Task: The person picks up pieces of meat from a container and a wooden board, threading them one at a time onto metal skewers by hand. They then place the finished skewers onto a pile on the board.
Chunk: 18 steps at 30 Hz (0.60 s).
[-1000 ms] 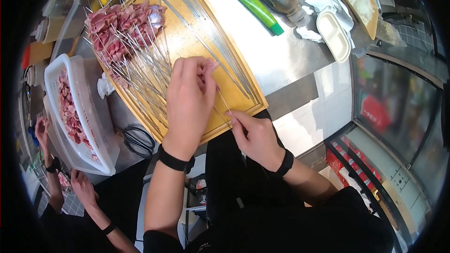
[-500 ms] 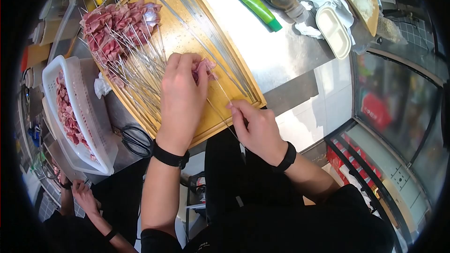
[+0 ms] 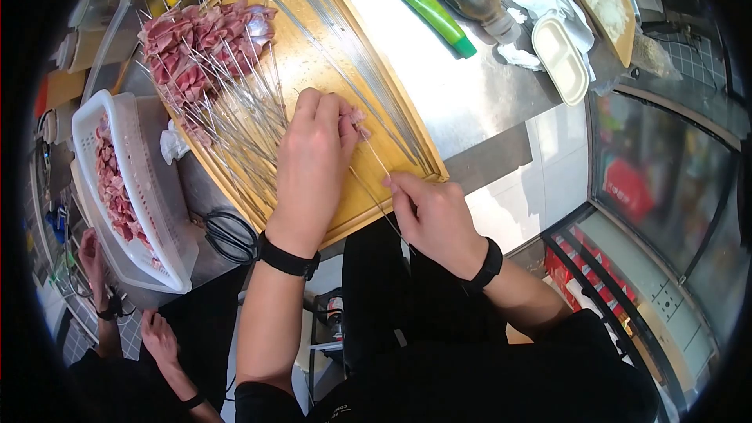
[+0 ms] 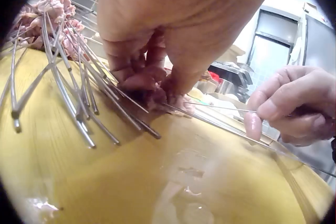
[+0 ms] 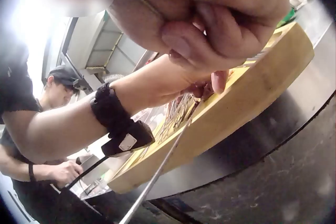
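The left hand point(image 3: 313, 153) pinches a pale-pink raw meat piece point(image 3: 358, 117) over the yellow rectangular wooden board point(image 3: 298, 70), toward its near edge. The right hand point(image 3: 439, 219) pinches a thin silver metal skewer point(image 3: 376, 159) leading there, presumably for alignment. Meat-loaded metal skewers point(image 3: 205, 55) occupy the far-left corner, apparently preserving workspace.

The meat point(image 3: 174, 47) is pink, the skewers point(image 3: 235, 125) silver-grey, the board point(image 3: 305, 63) yellow, the basket point(image 3: 141, 197) white, the tube point(image 3: 427, 12) green.

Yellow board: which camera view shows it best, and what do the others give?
The head view: nearly the whole yellow board shows from above, though meat, skewers and the left hand cover parts. The left wrist view shows only part of its top, close up; the right wrist view shows mainly its side.
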{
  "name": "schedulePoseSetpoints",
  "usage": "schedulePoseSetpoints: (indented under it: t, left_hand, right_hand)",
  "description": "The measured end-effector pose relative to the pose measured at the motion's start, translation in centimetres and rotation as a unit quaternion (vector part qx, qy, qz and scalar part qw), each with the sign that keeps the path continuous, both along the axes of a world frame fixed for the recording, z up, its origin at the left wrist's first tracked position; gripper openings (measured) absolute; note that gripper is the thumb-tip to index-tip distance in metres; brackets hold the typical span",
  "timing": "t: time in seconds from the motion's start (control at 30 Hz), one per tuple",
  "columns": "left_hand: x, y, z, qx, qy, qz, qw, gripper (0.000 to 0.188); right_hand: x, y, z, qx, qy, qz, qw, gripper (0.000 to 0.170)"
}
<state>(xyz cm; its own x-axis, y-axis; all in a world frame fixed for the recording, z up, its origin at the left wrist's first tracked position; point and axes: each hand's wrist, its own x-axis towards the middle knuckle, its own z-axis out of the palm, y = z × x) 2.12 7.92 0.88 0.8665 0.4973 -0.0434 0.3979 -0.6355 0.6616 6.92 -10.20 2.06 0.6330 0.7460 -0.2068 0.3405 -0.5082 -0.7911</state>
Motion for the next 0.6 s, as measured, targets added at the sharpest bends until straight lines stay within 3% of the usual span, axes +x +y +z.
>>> schedulePoseSetpoints:
  t: [0.27,0.33,0.47,0.6]
  left_hand:
    - [-0.8,0.4,1.2,-0.03,-0.013,-0.01,0.999,0.011]
    - [-0.9,1.0,2.4,-0.084,-0.012,0.094,0.992,0.01]
    - [-0.9,2.4,2.7,-0.018,-0.022,0.137,0.99,0.011]
    - [-0.1,2.3,2.9,0.036,-0.003,0.068,0.997,0.013]
  right_hand:
    - [0.5,1.5,-0.9,0.03,-0.015,-0.008,0.999,0.011]
    - [0.4,1.4,-0.7,0.027,-0.006,-0.007,1.0,0.011]
    - [0.3,0.8,-0.4,0.035,0.001,-0.003,0.999,0.008]
    - [0.3,0.4,-0.5,0.04,-0.003,0.004,0.999,0.008]
